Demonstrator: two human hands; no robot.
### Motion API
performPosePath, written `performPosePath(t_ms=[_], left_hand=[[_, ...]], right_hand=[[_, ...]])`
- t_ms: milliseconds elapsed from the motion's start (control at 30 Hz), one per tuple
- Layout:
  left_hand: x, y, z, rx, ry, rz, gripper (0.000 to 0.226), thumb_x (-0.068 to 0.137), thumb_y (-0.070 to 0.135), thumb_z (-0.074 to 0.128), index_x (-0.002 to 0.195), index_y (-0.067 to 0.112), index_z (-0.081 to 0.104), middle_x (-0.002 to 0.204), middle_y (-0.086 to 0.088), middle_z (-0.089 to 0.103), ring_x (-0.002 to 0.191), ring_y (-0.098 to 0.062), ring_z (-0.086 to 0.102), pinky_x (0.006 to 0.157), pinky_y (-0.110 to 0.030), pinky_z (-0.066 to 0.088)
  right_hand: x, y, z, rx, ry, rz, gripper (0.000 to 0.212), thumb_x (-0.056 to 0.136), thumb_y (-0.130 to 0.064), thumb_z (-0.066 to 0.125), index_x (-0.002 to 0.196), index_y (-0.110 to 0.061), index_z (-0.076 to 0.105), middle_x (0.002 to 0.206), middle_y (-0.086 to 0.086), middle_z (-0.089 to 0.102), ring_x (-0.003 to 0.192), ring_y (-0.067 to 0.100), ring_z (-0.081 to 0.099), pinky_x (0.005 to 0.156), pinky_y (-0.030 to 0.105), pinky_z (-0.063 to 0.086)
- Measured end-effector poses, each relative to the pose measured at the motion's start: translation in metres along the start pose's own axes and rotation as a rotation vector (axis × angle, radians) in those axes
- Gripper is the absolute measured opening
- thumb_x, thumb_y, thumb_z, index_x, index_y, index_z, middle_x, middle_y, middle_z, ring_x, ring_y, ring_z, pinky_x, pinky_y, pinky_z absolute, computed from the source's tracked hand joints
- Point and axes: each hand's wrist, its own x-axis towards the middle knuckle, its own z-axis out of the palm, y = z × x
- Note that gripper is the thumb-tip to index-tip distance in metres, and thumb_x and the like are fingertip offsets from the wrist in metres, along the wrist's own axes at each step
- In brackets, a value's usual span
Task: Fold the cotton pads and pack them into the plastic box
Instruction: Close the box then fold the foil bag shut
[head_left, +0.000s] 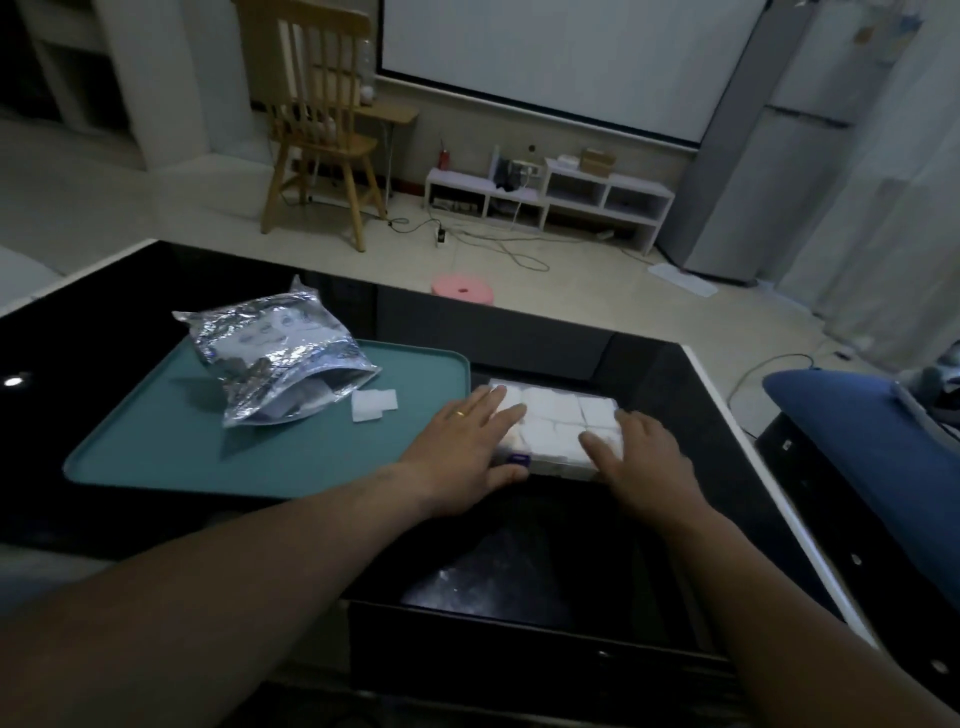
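A clear plastic box (561, 415) packed with several folded white cotton pads lies on the black table, just right of a teal tray. My left hand (467, 447) lies flat on the box's left side, fingers straight on top and thumb at the near edge by a small purple latch (518, 458). My right hand (641, 457) rests on the box's right side with its fingers spread over the top. Loose white cotton pads (373, 404) lie on the tray beside an open silver foil bag (275, 358).
The teal tray (291, 457) sits on the black glossy table (104, 322), whose white edge runs along the right. A blue cushion (852, 410) is at the right. Beyond the table are a pink stool (464, 287), a wooden chair (319, 119) and a low white shelf (550, 195).
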Motion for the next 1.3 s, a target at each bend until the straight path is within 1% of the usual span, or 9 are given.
performPosePath(t_ms=[133,233,367,500,700,833,967,1033,1300], left_hand=[[-0.048,-0.045,-0.040,0.059,0.149,0.065,0.050,0.088,0.054,0.042,0.120,0.025,0.068,0.123,-0.001,0.066,0.116,-0.027,0.061,0.096,-0.042,0.049],[-0.073,-0.094,-0.079,0.205,0.332,-0.045,0.030,0.082,0.043,0.058,0.103,0.024,0.067,0.102,-0.003,0.064,0.100,-0.031,0.060,0.082,-0.044,0.050],[-0.088,-0.141,-0.097,0.326,0.345,-0.383,0.039,0.075,0.045,0.072,0.102,0.020,0.060,0.104,-0.009,0.057,0.102,-0.036,0.055,0.085,-0.048,0.045],[-0.093,-0.162,-0.082,0.361,0.296,-0.494,0.053,0.076,0.057,0.071,0.111,0.022,0.055,0.111,-0.008,0.053,0.109,-0.034,0.052,0.087,-0.046,0.038],[-0.106,-0.183,-0.068,0.205,0.305,-0.617,0.058,0.084,0.067,0.063,0.120,0.024,0.047,0.118,-0.008,0.048,0.113,-0.035,0.051,0.086,-0.049,0.045],[-0.121,-0.195,-0.066,0.016,0.275,-0.732,0.047,0.090,0.034,0.064,0.127,0.020,0.040,0.124,-0.014,0.043,0.112,-0.040,0.051,0.082,-0.051,0.048],[-0.116,-0.203,-0.071,-0.142,0.318,-0.701,0.025,0.094,0.019,0.050,0.119,0.021,0.047,0.119,-0.014,0.052,0.105,-0.039,0.055,0.078,-0.044,0.045],[-0.110,-0.201,-0.074,-0.216,0.364,-0.664,0.015,0.093,0.016,0.049,0.106,0.023,0.049,0.114,-0.013,0.055,0.101,-0.038,0.056,0.076,-0.042,0.044],[-0.098,-0.186,-0.090,-0.348,0.437,-0.521,0.009,0.094,0.015,0.052,0.091,0.023,0.049,0.100,-0.004,0.063,0.089,-0.031,0.058,0.071,-0.039,0.045]], right_hand=[[0.002,-0.084,-0.005,0.106,0.097,-0.247,0.030,0.105,-0.040,0.054,0.116,-0.018,0.070,0.120,0.008,0.069,0.113,0.030,0.062,0.093,0.041,0.049],[0.018,-0.169,0.025,0.089,-0.116,-0.395,0.025,0.104,-0.034,0.054,0.104,-0.017,0.072,0.112,0.006,0.074,0.105,0.030,0.066,0.087,0.040,0.053],[0.047,-0.245,0.076,-0.001,-0.283,-0.393,0.038,0.102,-0.032,0.058,0.136,-0.015,0.063,0.140,0.013,0.060,0.127,0.035,0.057,0.102,0.040,0.047],[0.063,-0.260,0.096,-0.128,-0.298,-0.331,0.051,0.097,-0.037,0.065,0.141,-0.012,0.056,0.140,0.018,0.051,0.128,0.039,0.052,0.104,0.041,0.043],[0.062,-0.265,0.094,-0.126,-0.323,-0.312,0.027,0.096,-0.037,0.067,0.109,-0.013,0.063,0.122,0.018,0.060,0.114,0.035,0.056,0.087,0.034,0.042],[0.050,-0.268,0.100,0.127,-0.247,-0.308,0.032,0.099,-0.026,0.062,0.073,-0.021,0.045,0.081,0.002,0.056,0.083,0.029,0.054,0.070,0.033,0.036],[0.033,-0.273,0.102,0.443,-0.076,-0.342,0.023,0.103,-0.025,0.056,0.082,-0.016,0.061,0.081,0.003,0.067,0.081,0.029,0.066,0.072,0.039,0.049],[0.025,-0.288,0.098,0.372,-0.028,-0.431,0.023,0.105,-0.022,0.053,0.088,-0.014,0.064,0.088,0.005,0.067,0.084,0.028,0.062,0.069,0.036,0.040],[0.033,-0.332,0.101,-0.061,0.060,-0.543,0.017,0.099,-0.022,0.057,0.107,-0.017,0.071,0.105,0.006,0.074,0.093,0.031,0.070,0.077,0.037,0.054]])
